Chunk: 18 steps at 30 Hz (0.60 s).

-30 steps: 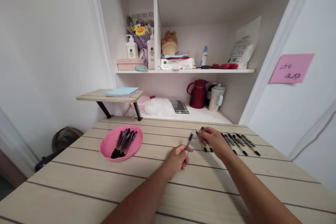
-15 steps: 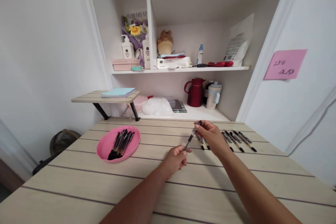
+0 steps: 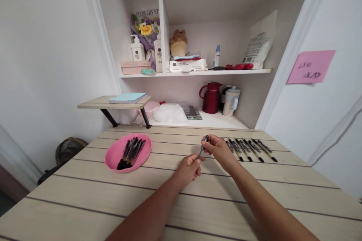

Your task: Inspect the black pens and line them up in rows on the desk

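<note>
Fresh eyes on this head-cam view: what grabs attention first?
The bright pink tray of dark pens, on the desk's left side. Then the left hand and right hand near the middle, both on one pen, with a row of pens to their right. Behind, a deep red jug stands below a white shelf.

Soft diffuse light, faint shadows on tabletop (image 3: 209, 205), wide-angle edge stretching
</note>
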### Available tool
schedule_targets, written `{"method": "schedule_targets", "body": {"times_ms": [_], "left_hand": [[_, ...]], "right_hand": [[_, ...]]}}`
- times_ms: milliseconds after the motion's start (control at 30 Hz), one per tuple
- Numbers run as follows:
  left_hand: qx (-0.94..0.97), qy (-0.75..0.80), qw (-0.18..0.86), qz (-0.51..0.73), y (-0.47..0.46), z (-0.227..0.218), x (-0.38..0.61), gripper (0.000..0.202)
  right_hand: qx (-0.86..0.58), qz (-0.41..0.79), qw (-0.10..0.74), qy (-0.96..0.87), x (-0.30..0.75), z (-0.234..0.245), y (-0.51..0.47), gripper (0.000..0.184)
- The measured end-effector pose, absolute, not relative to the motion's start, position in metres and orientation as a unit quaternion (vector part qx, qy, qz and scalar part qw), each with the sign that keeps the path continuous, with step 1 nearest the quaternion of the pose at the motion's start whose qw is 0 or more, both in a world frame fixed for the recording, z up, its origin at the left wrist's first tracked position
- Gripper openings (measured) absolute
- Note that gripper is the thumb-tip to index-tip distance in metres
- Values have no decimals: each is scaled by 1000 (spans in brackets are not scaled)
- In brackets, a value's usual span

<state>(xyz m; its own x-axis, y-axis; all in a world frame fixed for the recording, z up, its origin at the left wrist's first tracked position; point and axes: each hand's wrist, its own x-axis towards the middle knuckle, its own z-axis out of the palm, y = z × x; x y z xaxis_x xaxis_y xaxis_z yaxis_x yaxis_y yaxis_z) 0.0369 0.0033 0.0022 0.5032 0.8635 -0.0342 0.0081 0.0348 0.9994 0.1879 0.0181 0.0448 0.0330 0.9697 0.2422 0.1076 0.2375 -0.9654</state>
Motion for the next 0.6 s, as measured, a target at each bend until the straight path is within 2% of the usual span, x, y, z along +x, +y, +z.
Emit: {"method": "schedule_targets", "body": {"times_ms": [300,600], "left_hand": [[611,362,605,360,7,-4,39,34],[572,368,635,366,-2,7,39,33]], "right_hand": [[-471,417,553,-546,184,44,17,28],[-487,431,550,-524,189,54,12,33]]}}
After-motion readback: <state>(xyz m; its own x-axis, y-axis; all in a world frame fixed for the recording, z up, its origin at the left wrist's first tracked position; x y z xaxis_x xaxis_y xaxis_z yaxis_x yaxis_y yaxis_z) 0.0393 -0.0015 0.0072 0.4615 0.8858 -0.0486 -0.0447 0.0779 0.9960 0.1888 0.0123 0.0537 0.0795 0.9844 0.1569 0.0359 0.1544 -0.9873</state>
